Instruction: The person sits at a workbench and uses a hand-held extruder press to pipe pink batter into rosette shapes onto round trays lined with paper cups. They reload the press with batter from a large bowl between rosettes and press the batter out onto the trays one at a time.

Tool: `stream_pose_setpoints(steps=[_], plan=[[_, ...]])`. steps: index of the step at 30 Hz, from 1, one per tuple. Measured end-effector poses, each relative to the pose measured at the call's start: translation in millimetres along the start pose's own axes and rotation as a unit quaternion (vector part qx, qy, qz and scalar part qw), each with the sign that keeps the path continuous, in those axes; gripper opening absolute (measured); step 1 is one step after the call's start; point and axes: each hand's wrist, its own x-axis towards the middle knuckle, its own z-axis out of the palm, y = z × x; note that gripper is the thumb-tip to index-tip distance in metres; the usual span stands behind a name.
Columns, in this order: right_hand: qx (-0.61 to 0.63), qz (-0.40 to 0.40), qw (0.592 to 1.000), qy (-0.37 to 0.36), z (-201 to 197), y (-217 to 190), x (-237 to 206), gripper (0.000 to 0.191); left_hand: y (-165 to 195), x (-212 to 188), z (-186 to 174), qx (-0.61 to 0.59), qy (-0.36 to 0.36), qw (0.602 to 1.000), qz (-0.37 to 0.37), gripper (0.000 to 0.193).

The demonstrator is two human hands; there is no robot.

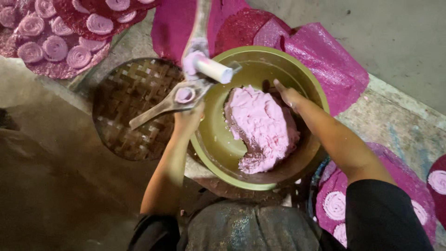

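Note:
My left hand grips a metal hand press held over the left rim of an olive-green bowl. The press has long handles, a white cylinder and pink dough stuck in its round opening. Inside the bowl lies a big mound of pink dough. My right hand reaches into the bowl at the mound's far edge, fingers touching the dough; I cannot tell whether it holds any.
A round woven bamboo tray lies left of the bowl. Pink spiral coils sit on magenta mats at the top left and on another mat at the lower right. Magenta cloth lies behind the bowl.

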Motion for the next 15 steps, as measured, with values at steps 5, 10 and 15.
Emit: stream_pose_setpoints(steps=[5,10,15], plan=[[0.103,-0.211,0.972,-0.024,37,-4,14,0.061,0,14,-7,0.075,-0.026,0.997,0.019,0.043],[0.092,-0.263,0.954,-0.112,51,21,-24,0.041,-6,15,-15,0.078,-0.04,0.996,0.009,0.043],[-0.286,-0.485,0.823,-0.082,89,65,-153,0.065,-14,21,-15,0.052,-0.08,0.995,-0.023,0.056]])
